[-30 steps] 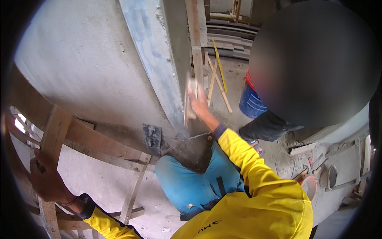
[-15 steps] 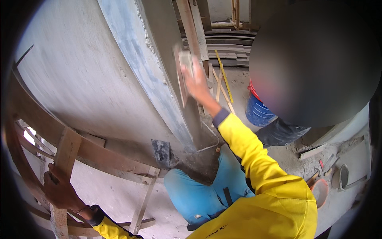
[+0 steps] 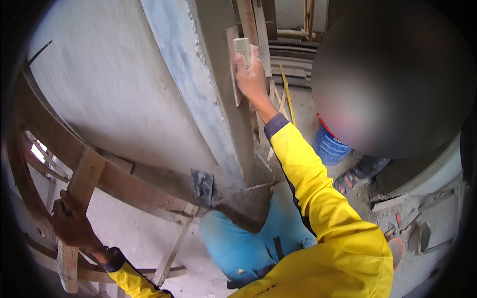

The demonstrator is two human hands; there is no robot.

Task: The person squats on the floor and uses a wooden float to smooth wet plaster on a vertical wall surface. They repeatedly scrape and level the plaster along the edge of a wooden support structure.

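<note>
My right hand (image 3: 251, 75) is wrapped round the handle of a plastering float (image 3: 233, 62). The float's flat board lies upright along the grey plastered side (image 3: 221, 37) of a column. Next to that side, the column's front face (image 3: 186, 69) is pale and bluish, with a rough bead of plaster down its edge. At the lower left my left hand (image 3: 74, 226) is closed round an upright wooden plank (image 3: 85, 186), part of a timber frame. Its fingertips are partly hidden in shadow.
A person is at the right, largely blurred out, with a sandalled foot (image 3: 346, 182) beside a blue bucket (image 3: 330, 144). A yellow level or rule (image 3: 288, 94) leans near stacked boards. A dark flat sheet (image 3: 202, 187) stands at the wall's foot. Tools (image 3: 405, 218) lie at lower right.
My right hand has slid the float higher along the column's side. The view has shifted slightly, and the other person's foot now shows. My left hand keeps its grip on the plank.
</note>
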